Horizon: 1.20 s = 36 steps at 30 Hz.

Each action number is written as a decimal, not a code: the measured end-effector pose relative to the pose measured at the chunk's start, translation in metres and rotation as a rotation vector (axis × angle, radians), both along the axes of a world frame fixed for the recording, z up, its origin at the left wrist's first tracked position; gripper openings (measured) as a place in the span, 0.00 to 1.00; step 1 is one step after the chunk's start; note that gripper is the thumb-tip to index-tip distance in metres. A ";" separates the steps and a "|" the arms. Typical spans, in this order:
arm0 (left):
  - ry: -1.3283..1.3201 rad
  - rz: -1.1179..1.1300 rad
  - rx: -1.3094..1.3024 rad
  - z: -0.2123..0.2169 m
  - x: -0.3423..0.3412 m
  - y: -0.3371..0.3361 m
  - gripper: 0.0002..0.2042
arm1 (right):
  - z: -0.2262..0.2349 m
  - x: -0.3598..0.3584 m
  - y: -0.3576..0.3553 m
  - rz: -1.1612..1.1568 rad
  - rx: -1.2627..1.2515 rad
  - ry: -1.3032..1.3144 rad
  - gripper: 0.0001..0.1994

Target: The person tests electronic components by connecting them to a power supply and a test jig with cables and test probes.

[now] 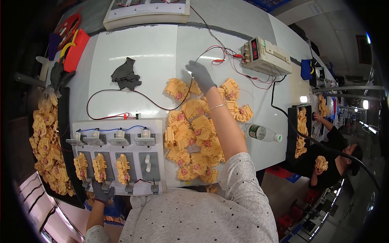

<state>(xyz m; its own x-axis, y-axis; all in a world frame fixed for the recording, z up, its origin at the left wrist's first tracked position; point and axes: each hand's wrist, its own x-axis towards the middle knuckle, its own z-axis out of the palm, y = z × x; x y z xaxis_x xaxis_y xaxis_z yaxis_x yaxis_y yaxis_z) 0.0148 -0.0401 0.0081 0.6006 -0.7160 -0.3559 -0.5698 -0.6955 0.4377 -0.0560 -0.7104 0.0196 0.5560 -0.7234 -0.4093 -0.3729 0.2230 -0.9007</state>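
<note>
Yellow casing [99, 167] beside left hand [103, 192] — long axis front-to-back.

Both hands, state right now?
Left hand: at the fixture's near edge; grip can't be told.
Right hand: by the yellow parts; whether holding anything, can't tell.

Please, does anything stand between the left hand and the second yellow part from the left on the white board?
Yes: a small grey bracket at the near edge of the white board stands between the left hand and that yellow part.
</note>
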 end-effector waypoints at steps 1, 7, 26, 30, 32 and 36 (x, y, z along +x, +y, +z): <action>0.013 0.019 0.013 0.003 -0.001 0.000 0.40 | 0.011 -0.002 0.014 0.187 0.006 0.037 0.27; -0.056 0.068 -0.111 0.005 -0.004 -0.009 0.34 | 0.018 -0.010 0.057 0.831 -0.627 0.403 0.27; -0.104 0.013 -0.041 -0.002 -0.004 -0.001 0.32 | 0.018 -0.045 0.068 0.518 -1.032 0.684 0.17; -0.113 0.022 -0.087 0.000 -0.005 -0.006 0.30 | 0.024 -0.089 0.086 0.210 -0.935 0.320 0.14; -0.123 0.026 -0.125 0.002 -0.005 -0.006 0.30 | 0.033 -0.112 0.100 0.177 -0.909 0.261 0.13; -0.131 -0.010 -0.133 0.001 -0.003 -0.012 0.31 | 0.055 -0.151 0.120 0.078 -0.696 0.184 0.11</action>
